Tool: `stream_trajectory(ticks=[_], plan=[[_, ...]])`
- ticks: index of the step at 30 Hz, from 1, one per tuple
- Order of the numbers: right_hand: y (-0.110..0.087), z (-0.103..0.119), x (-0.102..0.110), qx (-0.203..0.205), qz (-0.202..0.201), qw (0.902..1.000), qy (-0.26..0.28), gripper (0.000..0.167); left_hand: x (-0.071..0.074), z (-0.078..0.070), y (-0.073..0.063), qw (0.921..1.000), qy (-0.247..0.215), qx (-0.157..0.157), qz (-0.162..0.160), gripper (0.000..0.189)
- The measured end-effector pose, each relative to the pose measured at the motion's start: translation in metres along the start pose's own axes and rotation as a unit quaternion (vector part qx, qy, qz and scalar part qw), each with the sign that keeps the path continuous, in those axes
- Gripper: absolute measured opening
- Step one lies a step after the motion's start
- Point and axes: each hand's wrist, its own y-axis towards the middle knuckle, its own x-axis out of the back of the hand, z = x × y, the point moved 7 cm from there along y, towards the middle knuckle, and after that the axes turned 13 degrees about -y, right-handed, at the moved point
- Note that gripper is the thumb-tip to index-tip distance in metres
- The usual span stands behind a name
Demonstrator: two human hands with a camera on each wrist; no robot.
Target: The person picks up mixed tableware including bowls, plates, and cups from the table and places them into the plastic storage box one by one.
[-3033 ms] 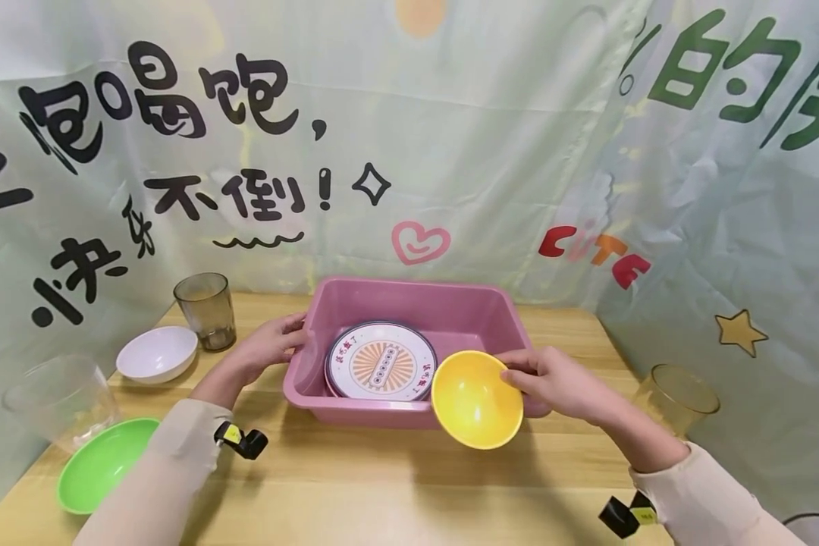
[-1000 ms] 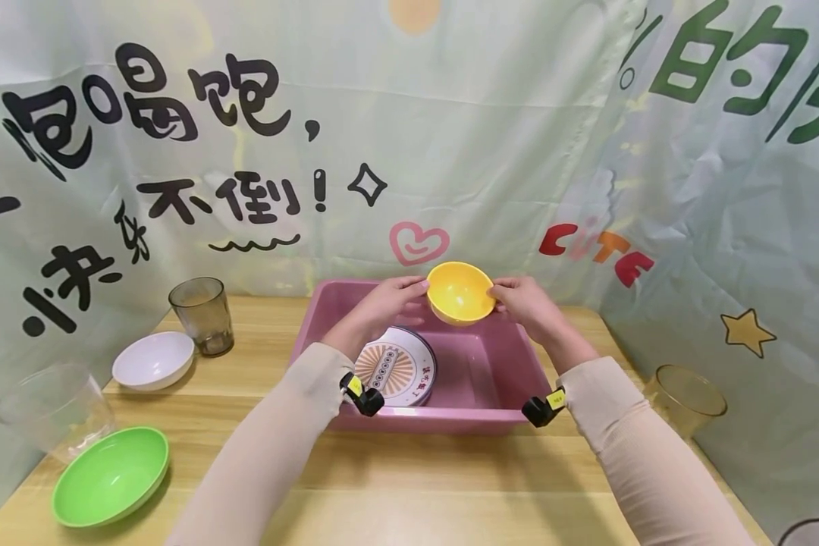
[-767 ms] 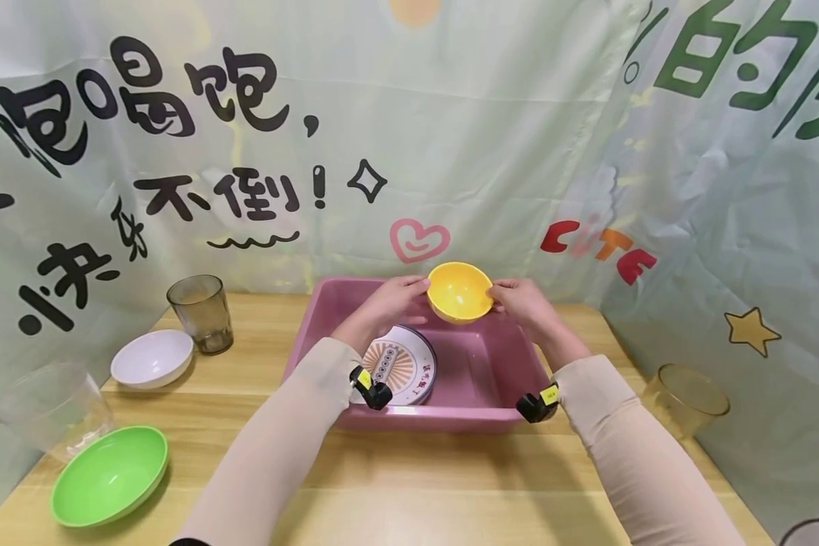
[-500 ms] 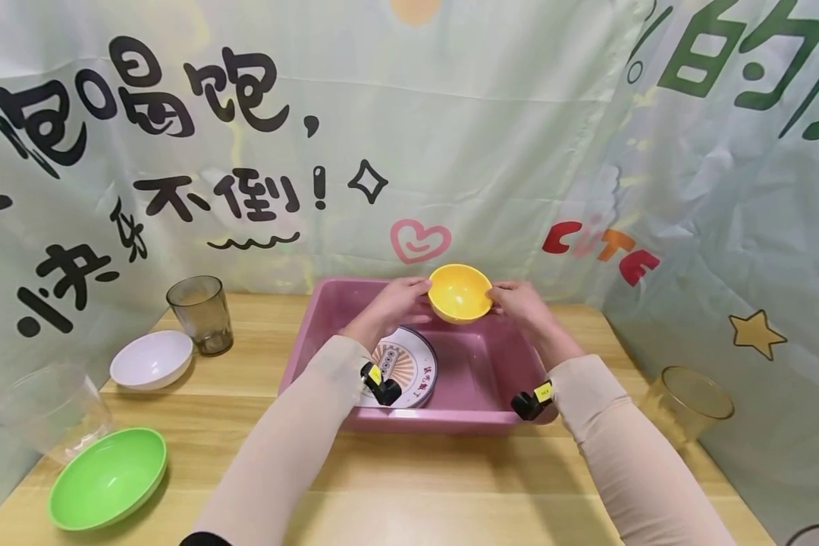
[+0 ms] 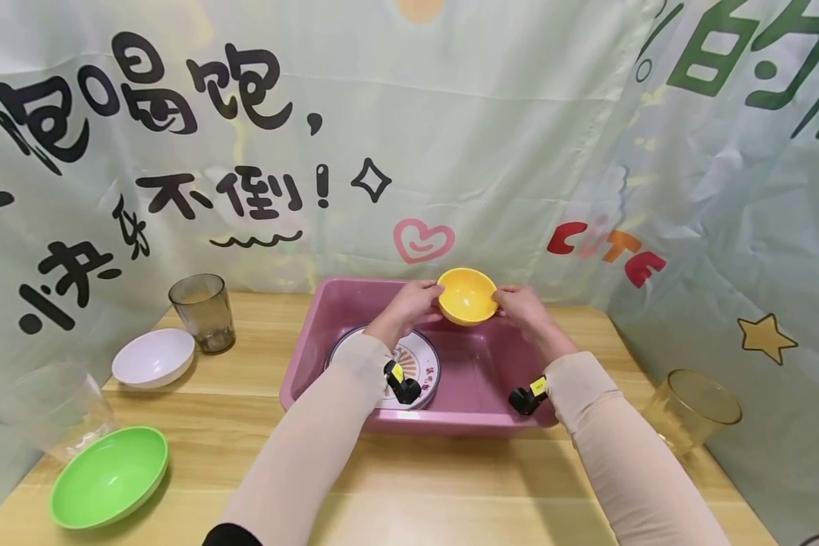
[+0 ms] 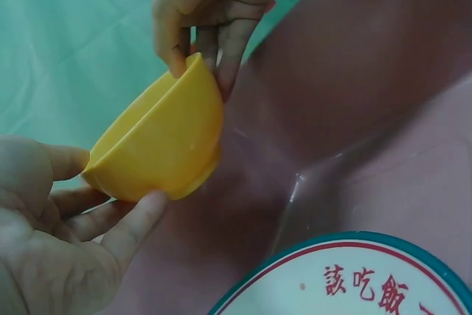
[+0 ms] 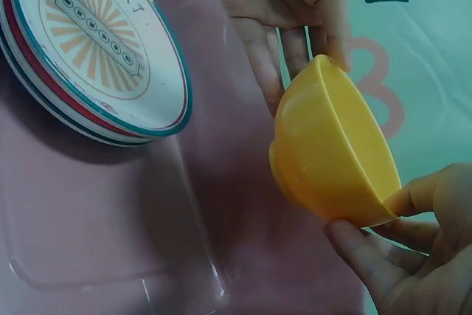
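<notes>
A yellow bowl (image 5: 467,297) is held up between both hands over the back part of a pink plastic basin (image 5: 450,422). My left hand (image 5: 409,307) pinches its left rim, thumb and fingers on either side of the wall. On the opposite rim, my right hand (image 5: 527,312) grips in the same way. Both wrist views show the bowl tipped, its underside raised off the basin floor. Stacked plates (image 7: 110,49) with a printed sunburst and red characters lie inside the basin at the left, partly hidden by my left forearm in the head view.
Left on the wooden table (image 5: 409,493) stand a grey tinted cup (image 5: 205,315), a white bowl (image 5: 153,358), a clear container (image 5: 58,413) and a green bowl (image 5: 109,478). An amber cup (image 5: 692,413) stands at the right. Printed cloth (image 5: 409,136) encloses the back and sides.
The yellow bowl went from the basin's front right, in my right hand alone, to the back. My left hand left the basin's left rim and took hold of the bowl. Lately both hands barely move.
</notes>
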Motion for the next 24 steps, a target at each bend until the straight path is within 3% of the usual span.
stream_trajectory(ticks=[9,17,22,24], plan=[[0.013,-0.013,-0.006,-0.002,-0.029,0.9985,-0.047,0.041,-0.001,0.010,0.007,0.9991,0.038,0.001,-0.019,0.042],[0.014,-0.005,-0.008,0.019,-0.027,0.9927,-0.117,0.041,-0.001,0.008,0.007,0.9954,0.091,-0.005,-0.030,0.042],[0.020,-0.005,-0.011,0.061,-0.036,0.9633,-0.259,0.028,0.000,0.017,0.008,0.9909,0.132,0.002,-0.030,0.039],[0.022,-0.007,-0.013,0.063,-0.034,0.9543,-0.290,0.028,0.001,0.022,0.009,0.9876,0.154,0.005,-0.028,0.036]])
